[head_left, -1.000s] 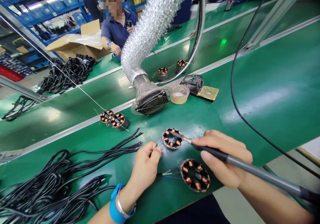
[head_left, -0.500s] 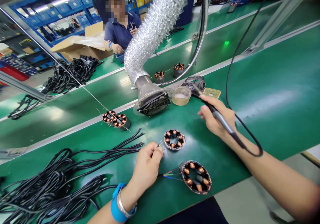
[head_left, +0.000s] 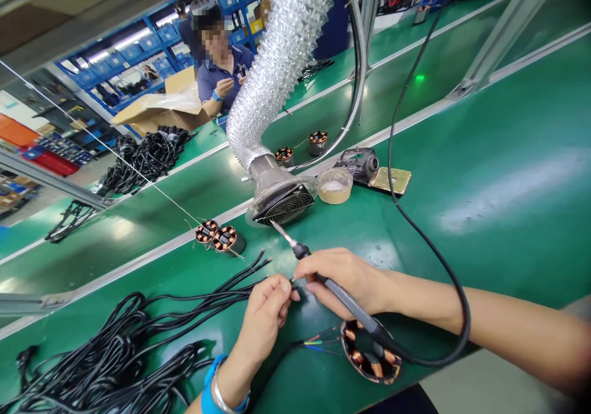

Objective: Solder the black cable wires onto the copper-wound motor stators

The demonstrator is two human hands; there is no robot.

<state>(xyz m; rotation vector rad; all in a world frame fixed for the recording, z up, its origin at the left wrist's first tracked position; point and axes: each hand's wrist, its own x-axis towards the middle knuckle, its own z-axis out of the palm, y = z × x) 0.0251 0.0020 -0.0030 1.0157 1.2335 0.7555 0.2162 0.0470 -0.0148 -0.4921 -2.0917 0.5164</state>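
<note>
My left hand (head_left: 269, 309) is closed, with thumb and finger pinching a thin wire (head_left: 295, 282) at the end of a black cable. My right hand (head_left: 347, 278) grips a soldering iron (head_left: 353, 305), and its fingertips are near the left ones. The iron's tip points up and left, toward the fan-fronted fume extractor nozzle (head_left: 290, 205). Behind the right hand, the smaller stator is hidden. A larger stator with copper coils (head_left: 362, 357) lies below the iron's handle, with a cable's coloured wires (head_left: 315, 342) running to it.
Black cables (head_left: 115, 334) are heaped at the left. Two stators (head_left: 226, 239) stand by the metal rail. A round tub (head_left: 335, 186) and a soldering iron stand (head_left: 362, 165) sit beyond my hands. The iron's cord (head_left: 427, 242) loops at right. Across the line sits a co-worker (head_left: 224, 75).
My right hand has brought the soldering iron from beside its stand down and left to my left hand. The smaller stator is now covered. The camera view has shifted slightly.
</note>
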